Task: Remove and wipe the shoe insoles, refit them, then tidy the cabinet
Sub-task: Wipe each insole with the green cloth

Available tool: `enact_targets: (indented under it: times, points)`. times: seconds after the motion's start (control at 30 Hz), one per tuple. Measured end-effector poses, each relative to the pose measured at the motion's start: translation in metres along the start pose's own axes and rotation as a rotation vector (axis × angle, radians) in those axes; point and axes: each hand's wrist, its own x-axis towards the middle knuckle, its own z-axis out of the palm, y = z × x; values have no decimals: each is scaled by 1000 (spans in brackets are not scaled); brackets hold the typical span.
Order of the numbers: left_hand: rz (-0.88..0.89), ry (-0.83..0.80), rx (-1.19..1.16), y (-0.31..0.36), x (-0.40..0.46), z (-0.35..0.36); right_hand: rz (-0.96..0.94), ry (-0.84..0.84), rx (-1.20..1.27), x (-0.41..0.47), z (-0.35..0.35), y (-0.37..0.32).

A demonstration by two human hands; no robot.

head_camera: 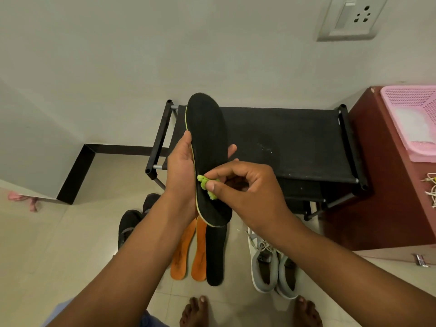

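Now | left hand (180, 166) gripping black insole (208, 147) | right hand (247, 192) pinching green cloth (207, 185) against it | pink basket (410, 119) far right, contents unclear

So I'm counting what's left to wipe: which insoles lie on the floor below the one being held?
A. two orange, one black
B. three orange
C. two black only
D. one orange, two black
A: two orange insoles lie side by side on the floor with one black insole to their right, below the held insole that the right hand wipes with a green cloth.
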Motion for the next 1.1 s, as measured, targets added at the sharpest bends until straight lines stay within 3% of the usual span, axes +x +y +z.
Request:
enact_targets:
  times: [0.17,0.37,0.57,0.8,0.93,1.1]
  points:
    - [-180,-172,4,-14,-13,14,-42,109,-69,12,-18,-4]
    - [-161,-194,-6,-14,-13,14,-138,141,-260,10,-14,-1]
    - [-41,-206,330,-32,-14,19,-242,284,-372,17,-29,-3]
    - [1,-295,613,-49,-13,23,-192,463,-358,34,-58,-4]
    - [17,-309,601,-48,-12,23,-171,410,-336,33,-59,-2]
    - [-41,-266,476,-40,-9,17,-139,227,-307,27,-51,0]
